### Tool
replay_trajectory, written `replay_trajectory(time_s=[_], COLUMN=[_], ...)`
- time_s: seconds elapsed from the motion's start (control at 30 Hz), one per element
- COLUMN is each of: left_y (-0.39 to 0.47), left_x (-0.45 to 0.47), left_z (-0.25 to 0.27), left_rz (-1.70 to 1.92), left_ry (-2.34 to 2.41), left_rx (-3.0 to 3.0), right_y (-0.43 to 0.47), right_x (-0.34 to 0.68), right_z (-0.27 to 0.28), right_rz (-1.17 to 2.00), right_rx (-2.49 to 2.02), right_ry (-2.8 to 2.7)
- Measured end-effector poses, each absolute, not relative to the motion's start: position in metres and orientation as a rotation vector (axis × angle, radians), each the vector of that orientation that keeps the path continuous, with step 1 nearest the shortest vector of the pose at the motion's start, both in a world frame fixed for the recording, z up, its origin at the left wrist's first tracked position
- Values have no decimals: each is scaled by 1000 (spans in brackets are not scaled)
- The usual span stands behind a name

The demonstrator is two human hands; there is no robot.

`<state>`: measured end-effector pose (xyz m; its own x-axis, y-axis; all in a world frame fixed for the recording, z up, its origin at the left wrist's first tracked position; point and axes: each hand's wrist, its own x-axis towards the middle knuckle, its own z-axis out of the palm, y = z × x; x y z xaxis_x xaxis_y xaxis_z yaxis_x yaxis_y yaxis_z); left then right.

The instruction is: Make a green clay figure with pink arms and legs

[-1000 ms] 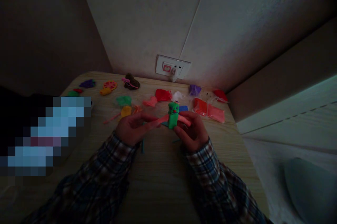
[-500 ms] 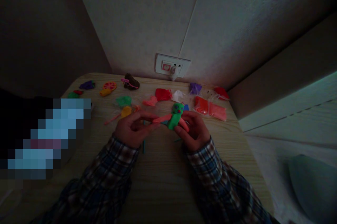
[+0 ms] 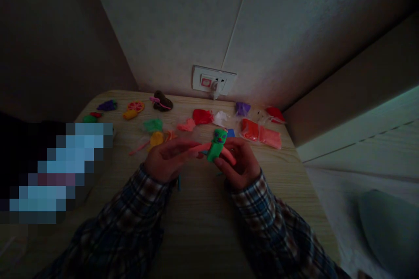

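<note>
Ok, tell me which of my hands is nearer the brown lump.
Left. Your left hand is almost straight in front of the brown lump, on your side; your right hand is also on your side, but farther off to the right.

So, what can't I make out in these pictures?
All in the head view:
Green doll: its back, turned away from the camera.
Blue packet: partly hidden behind the doll and right hand.
Blue stick: upper end, hidden by the left hand.
Thing at far left: blurred into coarse squares.
Grey thing at lower right: cut off by the right edge.
</note>
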<state>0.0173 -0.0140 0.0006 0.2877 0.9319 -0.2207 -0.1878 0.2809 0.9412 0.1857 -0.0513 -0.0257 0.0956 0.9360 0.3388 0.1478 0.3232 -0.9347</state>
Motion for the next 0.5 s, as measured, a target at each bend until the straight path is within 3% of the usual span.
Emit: replay_trajectory(time_s=[0.3,0.5], left_y=[-14,-13], left_x=[20,21], left_z=[0,-5], left_rz=[878,920], left_ry=[1012,1051], left_rx=[1051,1053], right_y=[-55,-56], right_x=[180,187], right_z=[-27,-17], right_rz=[769,489], right_rx=[-1103,-1183], right_ry=[-1402,-1605])
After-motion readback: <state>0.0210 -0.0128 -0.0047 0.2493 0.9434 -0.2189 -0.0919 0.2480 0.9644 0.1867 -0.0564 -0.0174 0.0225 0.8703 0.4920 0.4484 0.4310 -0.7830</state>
